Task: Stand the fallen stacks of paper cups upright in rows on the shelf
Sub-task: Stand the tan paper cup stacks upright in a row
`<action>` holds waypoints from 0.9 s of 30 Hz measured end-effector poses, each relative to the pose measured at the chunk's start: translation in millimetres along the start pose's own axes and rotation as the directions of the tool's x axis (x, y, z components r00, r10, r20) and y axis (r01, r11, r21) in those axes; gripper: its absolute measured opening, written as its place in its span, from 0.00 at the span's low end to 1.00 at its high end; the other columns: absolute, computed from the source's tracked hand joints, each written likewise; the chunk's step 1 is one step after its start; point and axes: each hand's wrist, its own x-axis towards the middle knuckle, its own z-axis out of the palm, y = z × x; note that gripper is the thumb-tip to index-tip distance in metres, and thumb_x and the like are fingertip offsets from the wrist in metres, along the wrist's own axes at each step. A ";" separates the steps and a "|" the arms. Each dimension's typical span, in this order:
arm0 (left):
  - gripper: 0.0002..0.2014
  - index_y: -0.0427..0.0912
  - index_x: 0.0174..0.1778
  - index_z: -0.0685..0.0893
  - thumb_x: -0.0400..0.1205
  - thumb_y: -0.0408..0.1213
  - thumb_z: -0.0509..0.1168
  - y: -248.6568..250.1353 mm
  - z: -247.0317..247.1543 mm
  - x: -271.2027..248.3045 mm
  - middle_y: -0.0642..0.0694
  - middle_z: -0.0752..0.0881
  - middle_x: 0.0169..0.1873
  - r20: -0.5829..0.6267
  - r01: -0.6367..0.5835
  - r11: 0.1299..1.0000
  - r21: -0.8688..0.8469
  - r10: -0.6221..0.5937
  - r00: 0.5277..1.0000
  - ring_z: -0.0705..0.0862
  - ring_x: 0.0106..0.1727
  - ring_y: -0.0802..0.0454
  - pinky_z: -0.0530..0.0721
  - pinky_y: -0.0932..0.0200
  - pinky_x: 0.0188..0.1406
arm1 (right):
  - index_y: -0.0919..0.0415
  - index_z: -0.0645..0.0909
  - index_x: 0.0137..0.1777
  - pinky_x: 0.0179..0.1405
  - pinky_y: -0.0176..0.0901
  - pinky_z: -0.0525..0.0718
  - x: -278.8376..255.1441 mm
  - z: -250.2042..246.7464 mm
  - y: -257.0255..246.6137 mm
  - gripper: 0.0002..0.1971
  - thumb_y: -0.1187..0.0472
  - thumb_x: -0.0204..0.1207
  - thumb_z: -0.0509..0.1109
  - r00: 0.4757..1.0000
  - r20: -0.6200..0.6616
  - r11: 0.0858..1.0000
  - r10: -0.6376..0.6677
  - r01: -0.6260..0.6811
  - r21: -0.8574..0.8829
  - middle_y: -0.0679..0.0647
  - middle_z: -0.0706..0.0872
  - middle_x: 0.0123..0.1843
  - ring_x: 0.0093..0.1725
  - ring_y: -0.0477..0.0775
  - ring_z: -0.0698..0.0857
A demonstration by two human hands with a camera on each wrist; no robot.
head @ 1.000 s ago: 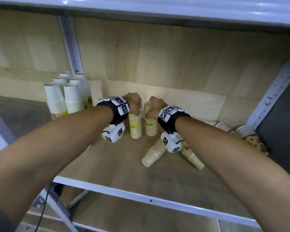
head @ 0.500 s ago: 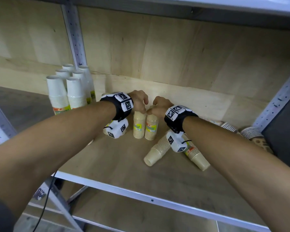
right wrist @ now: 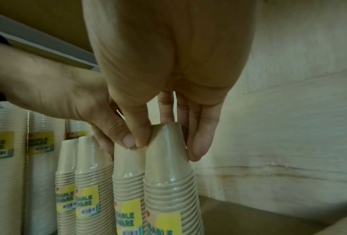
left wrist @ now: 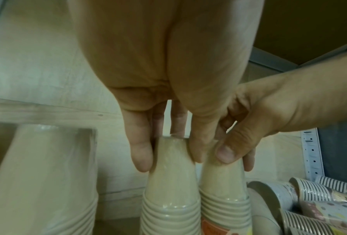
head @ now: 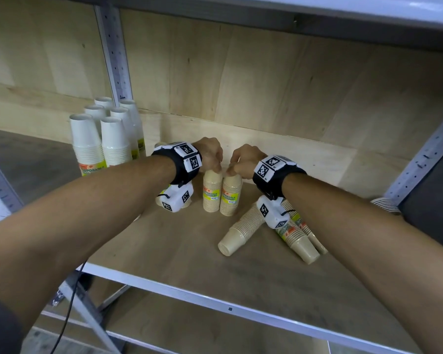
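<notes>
Pinching the same tan stacks (head: 212,191), both hands (head: 210,157) now have them standing upright, touching.

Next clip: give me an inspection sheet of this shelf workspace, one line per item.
Surface: wooden shelf with a metal front rail.
Job's things: two tan cup stacks upright side by side; tan stacks lying fallen beside them; white cup stacks upright in rows at left.
Clutter: patterned cups lying at the far right.
Hands: left hand and right hand each pinch one upright tan stack's top.
Cables: black cable hanging below the shelf.
Surroundings: wood back panel, metal uprights, a shelf above.
</notes>
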 end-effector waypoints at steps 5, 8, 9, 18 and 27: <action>0.17 0.43 0.60 0.87 0.75 0.36 0.76 2.1 -3.4 -5.0 0.45 0.83 0.52 0.016 -0.020 1.000 -0.012 0.020 1.000 0.79 0.30 0.57 0.77 0.66 0.25 | 0.65 0.86 0.60 0.51 0.45 0.85 0.4 -0.2 -2.5 0.20 0.55 0.71 0.79 1.000 0.014 0.999 0.002 -0.001 -0.044 0.59 0.88 0.56 0.55 0.59 0.88; 0.15 0.41 0.58 0.88 0.75 0.35 0.76 4.5 -8.5 -8.5 0.43 0.85 0.52 0.046 -0.021 1.000 0.014 0.021 0.999 0.80 0.30 0.57 0.77 0.66 0.24 | 0.65 0.86 0.59 0.45 0.43 0.83 -0.3 -1.9 -5.7 0.19 0.56 0.71 0.79 1.000 0.030 0.999 -0.008 0.010 -0.050 0.57 0.87 0.50 0.51 0.58 0.88; 0.15 0.40 0.58 0.89 0.75 0.35 0.76 5.6 -10.5 -10.1 0.42 0.86 0.52 0.060 -0.015 1.000 0.019 0.014 0.998 0.80 0.31 0.57 0.78 0.65 0.25 | 0.64 0.85 0.59 0.46 0.44 0.83 -0.5 -3.1 -6.9 0.19 0.57 0.71 0.78 0.999 0.043 0.998 -0.016 0.018 -0.055 0.56 0.86 0.48 0.50 0.57 0.87; 0.12 0.34 0.54 0.87 0.75 0.29 0.75 -4.8 -33.8 -33.9 0.52 0.83 0.30 0.162 0.038 0.998 0.051 -0.046 0.986 0.81 0.27 0.63 0.79 0.70 0.22 | 0.57 0.85 0.47 0.49 0.49 0.90 -0.4 -8.5 -33.8 0.10 0.62 0.67 0.80 0.984 0.162 0.994 -0.071 0.084 -0.075 0.52 0.85 0.41 0.41 0.53 0.86; 0.19 0.41 0.22 0.77 0.75 0.39 0.76 -29.8 -44.1 -60.9 0.53 0.75 0.10 0.220 0.216 0.953 0.213 -0.262 0.940 0.70 0.12 0.59 0.70 0.68 0.21 | 0.60 0.86 0.47 0.47 0.53 0.91 -7.8 10.9 -76.8 0.11 0.64 0.65 0.81 0.965 0.190 0.978 -0.183 0.199 -0.067 0.59 0.89 0.50 0.50 0.60 0.89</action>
